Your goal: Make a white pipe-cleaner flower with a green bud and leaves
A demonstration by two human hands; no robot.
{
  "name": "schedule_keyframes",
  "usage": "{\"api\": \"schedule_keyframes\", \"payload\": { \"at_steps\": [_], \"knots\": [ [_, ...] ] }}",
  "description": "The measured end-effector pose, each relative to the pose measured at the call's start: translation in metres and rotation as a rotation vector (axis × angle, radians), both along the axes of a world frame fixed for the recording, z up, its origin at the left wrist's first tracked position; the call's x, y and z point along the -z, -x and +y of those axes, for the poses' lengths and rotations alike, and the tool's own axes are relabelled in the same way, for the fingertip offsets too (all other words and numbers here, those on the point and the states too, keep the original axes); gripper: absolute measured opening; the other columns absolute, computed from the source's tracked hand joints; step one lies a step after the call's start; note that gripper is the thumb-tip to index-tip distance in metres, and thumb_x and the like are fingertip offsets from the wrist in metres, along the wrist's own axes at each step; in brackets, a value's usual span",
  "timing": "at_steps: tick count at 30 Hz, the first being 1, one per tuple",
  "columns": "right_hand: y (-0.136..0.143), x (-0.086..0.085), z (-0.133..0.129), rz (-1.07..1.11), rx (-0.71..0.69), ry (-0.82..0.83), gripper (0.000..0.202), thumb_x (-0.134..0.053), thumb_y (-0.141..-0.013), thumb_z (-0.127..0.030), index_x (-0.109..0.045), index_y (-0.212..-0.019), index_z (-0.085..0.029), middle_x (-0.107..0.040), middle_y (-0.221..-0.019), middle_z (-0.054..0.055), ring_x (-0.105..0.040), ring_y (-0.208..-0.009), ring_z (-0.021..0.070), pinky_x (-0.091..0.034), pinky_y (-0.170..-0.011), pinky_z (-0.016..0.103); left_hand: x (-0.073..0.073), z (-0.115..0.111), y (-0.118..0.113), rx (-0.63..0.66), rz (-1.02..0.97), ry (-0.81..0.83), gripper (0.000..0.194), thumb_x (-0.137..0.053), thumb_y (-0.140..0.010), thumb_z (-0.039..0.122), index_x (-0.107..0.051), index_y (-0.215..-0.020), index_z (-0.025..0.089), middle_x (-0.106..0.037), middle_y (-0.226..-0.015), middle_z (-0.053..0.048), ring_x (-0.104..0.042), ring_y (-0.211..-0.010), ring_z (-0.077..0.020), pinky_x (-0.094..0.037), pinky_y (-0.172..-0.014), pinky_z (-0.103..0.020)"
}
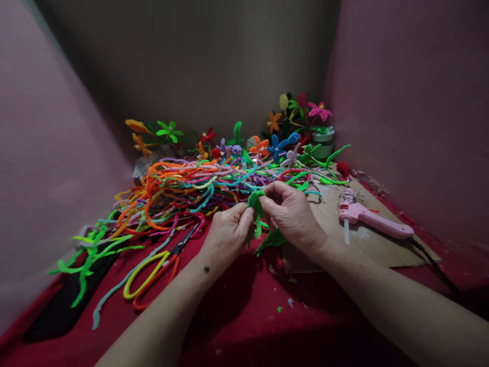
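Between my two hands is a piece of green pipe cleaner point(256, 202), bent into a small leaf-like shape. My left hand point(232, 224) pinches its left side between thumb and fingers. On the other side, my right hand point(287, 209) grips the upper right edge with thumb and forefinger. Short green ends hang below the fingertips. Another green fuzzy piece point(275, 239) lies under my right hand, partly covered by it. Just beyond the hands spreads a large heap of coloured pipe cleaners point(183, 178).
Scissors point(168, 270) with yellow and red handles lie left of my forearm. A pink glue gun point(376, 219) rests on a cardboard sheet point(397, 252) at right, its cord trailing off. Pipe-cleaner flowers point(278, 148) and a small pot point(323, 142) stand along the back wall.
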State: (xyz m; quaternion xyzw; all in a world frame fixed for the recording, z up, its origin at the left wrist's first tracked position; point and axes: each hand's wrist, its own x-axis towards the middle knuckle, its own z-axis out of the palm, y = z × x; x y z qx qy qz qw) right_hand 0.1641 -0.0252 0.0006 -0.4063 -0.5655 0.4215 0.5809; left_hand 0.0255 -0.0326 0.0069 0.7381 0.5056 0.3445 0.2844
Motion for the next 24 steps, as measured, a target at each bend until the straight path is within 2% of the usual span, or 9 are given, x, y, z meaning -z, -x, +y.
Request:
{"api": "schedule_keyframes", "payload": {
  "at_steps": [6,13,19,24],
  "knots": [
    [-0.004,-0.001,0.003,0.001,0.06,-0.01,0.008,-0.055,-0.073,-0.021,-0.049,-0.07,-0.018,-0.047,-0.047,-0.007,-0.044,-0.038,0.0072,-0.035,-0.038,0.019,-0.006,-0.002,0.001,0.04,-0.156,0.19,0.033,-0.038,-0.086,0.04,-0.044,-0.062,0.019,-0.041,-0.037,0.007,-0.04,-0.033,-0.0079,-0.03,-0.037,-0.018],
    [-0.002,-0.002,0.004,0.057,0.022,0.047,0.008,-0.055,-0.073,-0.02,-0.048,-0.069,-0.019,-0.049,-0.043,-0.008,-0.047,-0.035,0.0089,-0.037,-0.036,0.019,-0.005,-0.002,-0.004,0.095,-0.171,0.257,0.029,-0.045,-0.084,0.036,-0.051,-0.062,0.017,-0.043,-0.036,0.007,-0.037,-0.031,-0.0061,-0.026,-0.035,-0.017],
    [-0.002,-0.001,0.004,0.062,0.016,0.048,0.008,-0.054,-0.074,-0.02,-0.048,-0.069,-0.019,-0.052,-0.044,-0.007,-0.049,-0.036,0.0085,-0.038,-0.038,0.019,-0.009,-0.003,-0.005,0.131,-0.285,0.391,0.027,-0.045,-0.084,0.032,-0.053,-0.065,0.015,-0.05,-0.044,0.006,-0.036,-0.031,-0.0041,-0.024,-0.033,-0.016],
    [-0.003,-0.002,0.004,0.075,0.029,0.045,0.009,-0.055,-0.074,-0.021,-0.047,-0.069,-0.019,-0.051,-0.044,-0.008,-0.047,-0.034,0.0076,-0.037,-0.036,0.018,-0.012,-0.004,-0.007,0.125,-0.313,0.434,0.028,-0.053,-0.08,0.038,-0.056,-0.066,0.014,-0.047,-0.042,0.006,-0.036,-0.033,-0.0042,-0.025,-0.035,-0.016]
  ]
}}
